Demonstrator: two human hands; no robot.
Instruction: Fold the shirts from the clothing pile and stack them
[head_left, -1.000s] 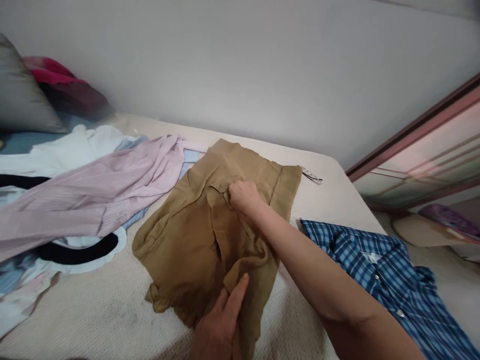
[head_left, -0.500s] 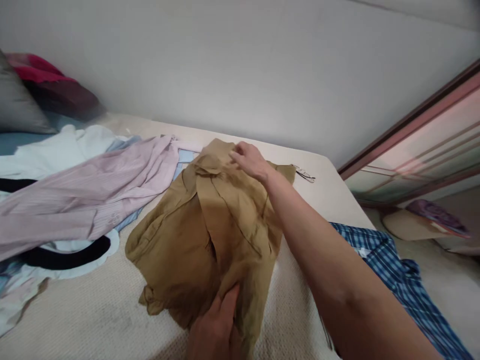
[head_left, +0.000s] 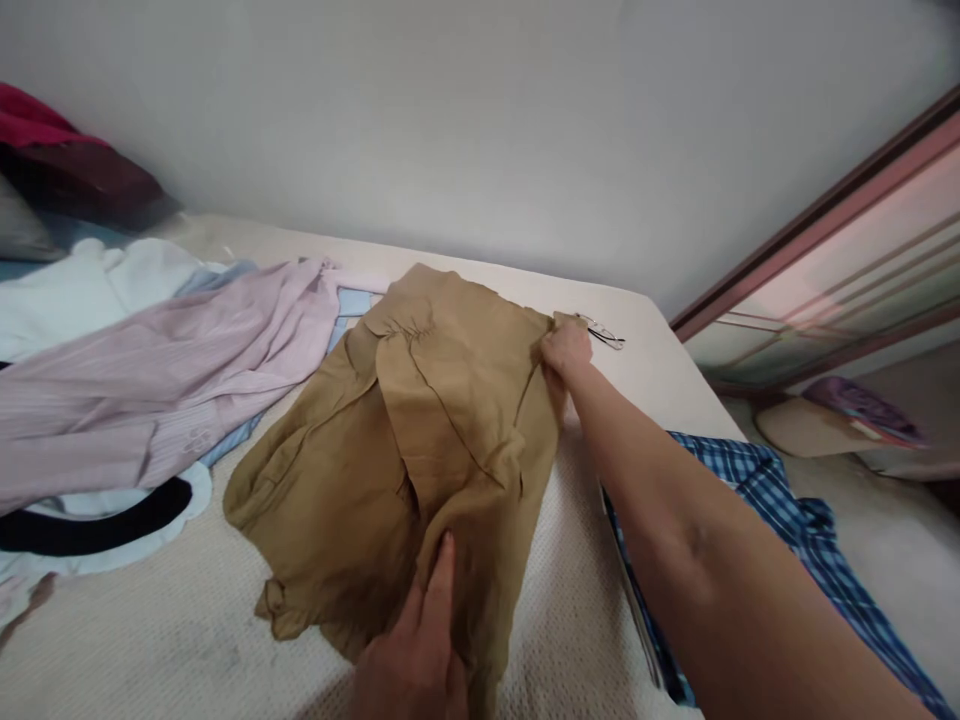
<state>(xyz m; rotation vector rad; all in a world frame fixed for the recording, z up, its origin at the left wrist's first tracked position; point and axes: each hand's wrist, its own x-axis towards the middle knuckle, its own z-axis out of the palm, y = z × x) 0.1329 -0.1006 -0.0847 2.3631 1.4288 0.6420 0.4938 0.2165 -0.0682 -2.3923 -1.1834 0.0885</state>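
Observation:
A tan-brown shirt (head_left: 472, 330) lies spread over the bed, gathered near its upper middle and creased lower down. My right hand (head_left: 568, 345) reaches across to its upper right edge, fingers closed around the cloth there. My left hand (head_left: 420, 640) rests on the lower part of the shirt at the bottom of the view. Its index finger is stretched out along a fold; the thumb side is partly hidden. A pair of glasses (head_left: 606, 335) lies just beyond my right hand.
Left of the shirt lies a pile with a pink ribbed top (head_left: 225, 350) and a white garment with a black band (head_left: 97, 520). A blue plaid garment (head_left: 780, 500) is at the right edge of the bed (head_left: 187, 620). A wall (head_left: 420, 130) stands behind.
My right hand has moved right from the shirt's top middle to its upper right edge and grips it. The upper cloth lies flatter. My left hand stays on the lower part.

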